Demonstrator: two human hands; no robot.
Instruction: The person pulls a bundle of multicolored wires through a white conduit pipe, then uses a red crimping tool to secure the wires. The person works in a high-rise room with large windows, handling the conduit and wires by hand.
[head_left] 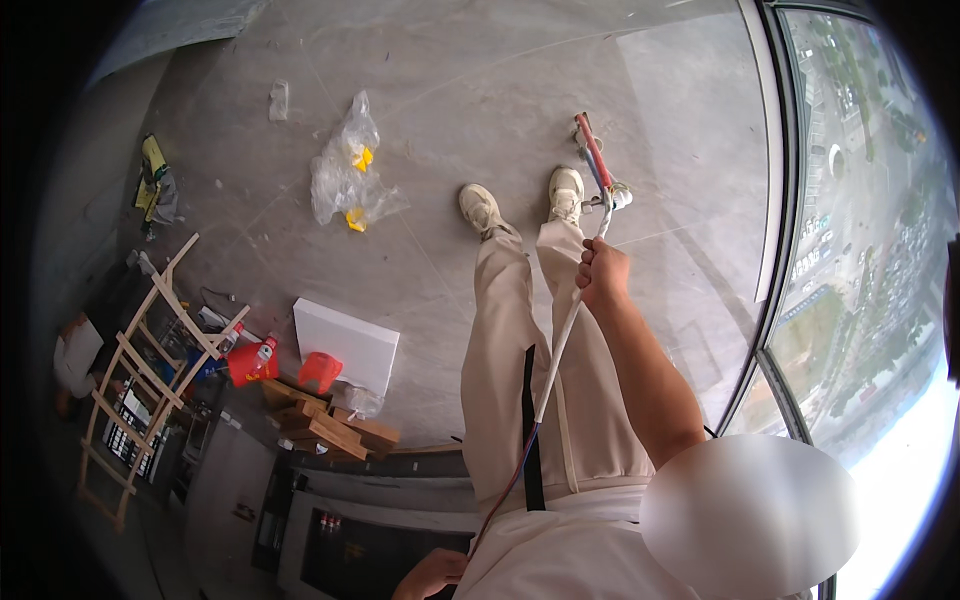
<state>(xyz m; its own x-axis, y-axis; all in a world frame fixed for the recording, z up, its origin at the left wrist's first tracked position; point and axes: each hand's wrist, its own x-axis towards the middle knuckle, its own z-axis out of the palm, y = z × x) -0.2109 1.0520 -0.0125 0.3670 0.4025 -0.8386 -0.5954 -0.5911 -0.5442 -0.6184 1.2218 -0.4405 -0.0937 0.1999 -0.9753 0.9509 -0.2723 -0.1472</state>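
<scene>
My right hand point(605, 272) is wrapped round a long, thin white pole point(556, 365) that slants across my legs. Beyond that fist, the pole's far end is over the floor by my right shoe. A red bar point(591, 143), a bluish strip and a small white round piece point(622, 196) are gathered there; what tool they form is unclear. From the near end of the pole, a thin dark red and blue cord point(512, 480) runs down past my waist. My left hand point(432, 575), at the lower edge, has its fingers closed at this cord, partly cut off.
Clear plastic bags point(345, 165) with yellow pieces lie on the grey floor. A wooden ladder point(150, 385), red containers point(252, 362), a white board point(350, 340) and cardboard boxes point(325, 425) stand at left. A large window point(850, 220) borders the right; a person point(78, 355) is far left.
</scene>
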